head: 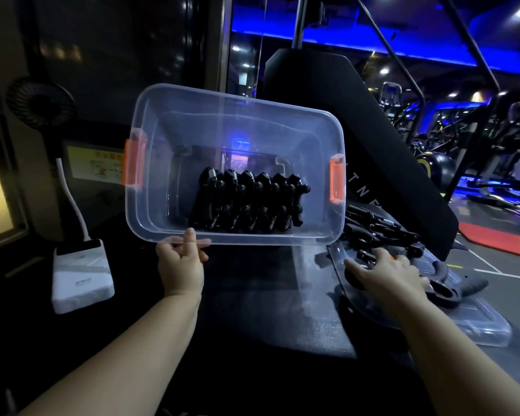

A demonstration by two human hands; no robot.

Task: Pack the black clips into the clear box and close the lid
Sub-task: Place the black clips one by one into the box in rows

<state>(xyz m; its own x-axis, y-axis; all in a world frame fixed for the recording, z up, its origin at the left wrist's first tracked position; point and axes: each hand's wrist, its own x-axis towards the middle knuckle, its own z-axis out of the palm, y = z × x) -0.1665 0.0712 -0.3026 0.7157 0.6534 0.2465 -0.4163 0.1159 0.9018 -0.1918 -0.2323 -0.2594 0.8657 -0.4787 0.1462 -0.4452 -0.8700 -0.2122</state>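
Left hand pinches the near rim of the clear plastic storage box with orange side latches, thumb over the edge and fingers curled beneath — the box is tipped up so its open mouth faces the camera. Inside, two tidy rows of black spring clips sit against its bottom. Right hand lies spread, fingers open, on a loose pile of black clips at the right of the frame, resting over the clear plastic lid that lies flat on the dark counter. A white rectangular device sits at lower left. Behind — a dim gym lit blue, with machines at upper right.
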